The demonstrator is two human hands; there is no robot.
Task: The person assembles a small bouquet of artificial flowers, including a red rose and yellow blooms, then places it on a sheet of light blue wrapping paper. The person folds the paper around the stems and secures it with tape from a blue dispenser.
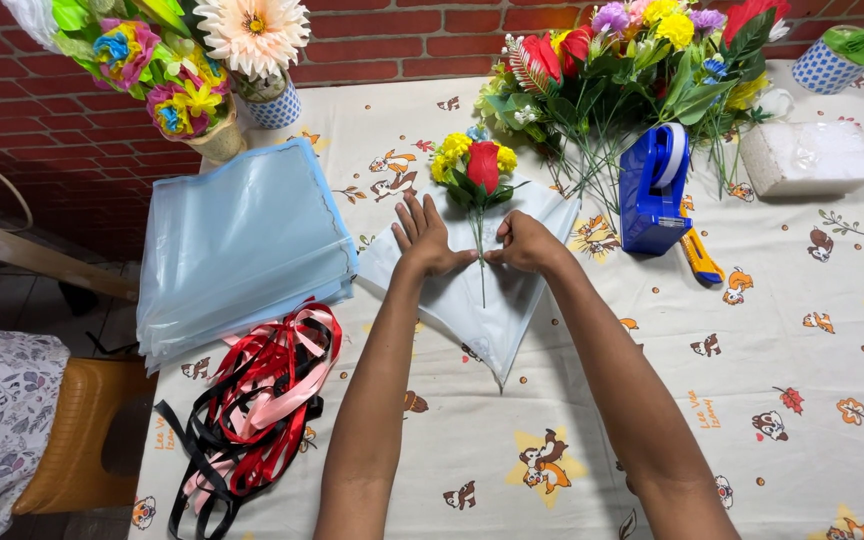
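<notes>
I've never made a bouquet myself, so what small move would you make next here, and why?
Probably fold one side of the pale wrapping sheet over the stems. The small flower bunch already lies centred on it, and the left hand and right hand press the sheet on either side of the stems.

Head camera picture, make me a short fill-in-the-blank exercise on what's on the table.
1. Both hands press on a pale wrapping sheet under a small bouquet with one ____ rose.
2. The tape dispenser is coloured ____.
3. The ribbons lie nearest the ____ hand, not the right hand.

Missing words: red; blue; left
</notes>
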